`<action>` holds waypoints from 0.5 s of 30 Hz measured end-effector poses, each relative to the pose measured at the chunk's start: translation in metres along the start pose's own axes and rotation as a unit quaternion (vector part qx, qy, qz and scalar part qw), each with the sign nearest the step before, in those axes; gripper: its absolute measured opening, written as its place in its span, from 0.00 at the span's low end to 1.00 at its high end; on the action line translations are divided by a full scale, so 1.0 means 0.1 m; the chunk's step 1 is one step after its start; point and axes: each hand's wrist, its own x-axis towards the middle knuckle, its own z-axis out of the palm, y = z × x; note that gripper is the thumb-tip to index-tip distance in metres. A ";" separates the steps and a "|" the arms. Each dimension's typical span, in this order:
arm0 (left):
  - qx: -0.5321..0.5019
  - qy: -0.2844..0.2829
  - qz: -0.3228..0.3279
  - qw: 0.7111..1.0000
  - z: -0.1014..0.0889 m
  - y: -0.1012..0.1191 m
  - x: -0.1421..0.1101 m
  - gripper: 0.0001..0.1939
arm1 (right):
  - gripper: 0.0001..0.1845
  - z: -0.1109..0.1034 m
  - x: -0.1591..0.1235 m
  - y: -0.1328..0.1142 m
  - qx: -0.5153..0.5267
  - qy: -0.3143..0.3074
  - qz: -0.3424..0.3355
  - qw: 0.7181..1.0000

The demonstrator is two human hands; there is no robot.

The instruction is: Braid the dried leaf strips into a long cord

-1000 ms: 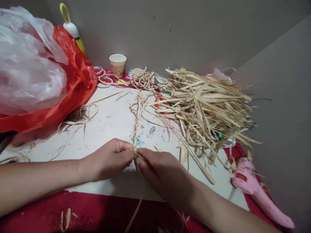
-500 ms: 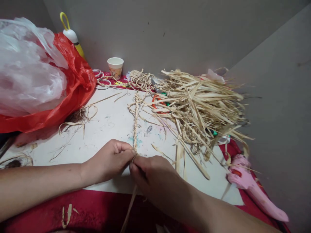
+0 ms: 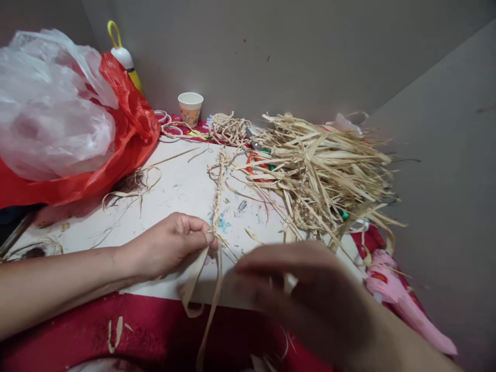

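A thin braid [image 3: 218, 199] of pale dried straw runs lengthwise over the white board [image 3: 174, 181]. My left hand [image 3: 178, 237] pinches its near end between thumb and fingers. Loose flat strands [image 3: 217, 289] hang from that pinch toward the board's front edge; one of them curls back on itself. To the right of the strands, my right hand [image 3: 294, 284] is lifted away from the braid. It is smeared by motion, so I cannot tell whether its fingers hold anything. Beyond it lies a big heap of dried straw strips [image 3: 329, 165].
A pink glue gun [image 3: 406, 305] lies at the right edge. Orange-handled scissors [image 3: 253, 166] are partly under the straw. At the back stand a paper cup [image 3: 190, 109] and a coil of braided cord [image 3: 230, 128]. A red and white plastic bag [image 3: 132, 129] fills the left.
My right hand has let go at the braid's end and moved right. My left hand keeps its pinch there, and more of the loose strands now shows. The view has shifted slightly.
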 end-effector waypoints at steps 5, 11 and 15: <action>-0.041 -0.030 0.013 0.999 -0.01 0.01 -0.01 0.11 | 0.16 0.16 0.28 0.22 0.236 0.057 0.094 0.965; 0.048 -0.093 0.044 0.994 -0.04 -0.01 0.04 0.12 | 0.11 0.29 0.38 0.36 0.327 -0.107 0.103 0.933; 0.167 -0.054 0.048 0.983 -0.06 0.03 0.02 0.13 | 0.11 0.19 0.37 0.32 0.243 -0.096 0.097 0.960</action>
